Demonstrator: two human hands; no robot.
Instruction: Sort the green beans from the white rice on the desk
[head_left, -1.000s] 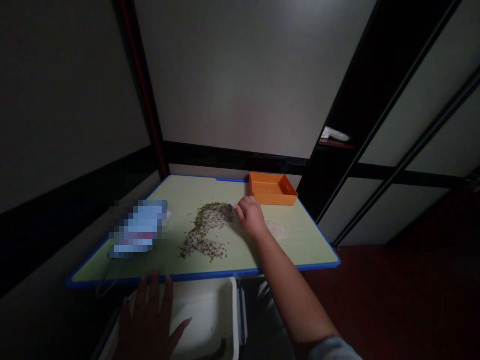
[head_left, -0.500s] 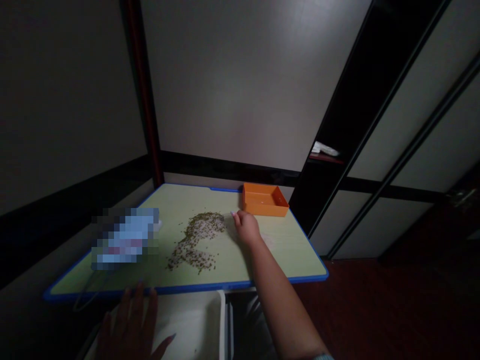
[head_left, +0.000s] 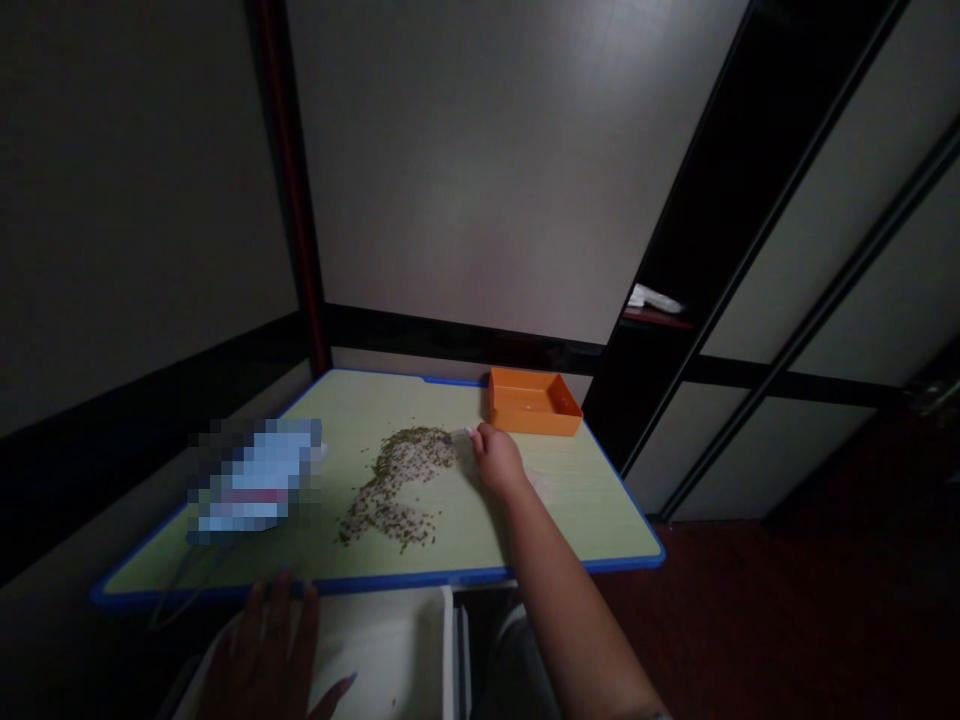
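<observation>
On the light green tabletop lies a spread, curved pile of small dark green and whitish grains. My right hand is closed at the right edge of the pile, its thumb and forefinger pinched on a thin greyish tool whose tip points at the grains; its exact kind is too small to tell. My left hand is dark, with fingers spread, over a white open drawer below the table's front edge.
An orange open box stands at the table's back right. A blurred-out bluish object with a cord lies at the left. Whitish residue is right of my right wrist. Cabinet panels rise behind the table.
The view has shifted, so the table appears lower and further left. My right hand stays pinched beside the pile, with only slight movement. My left hand remains spread over the drawer.
</observation>
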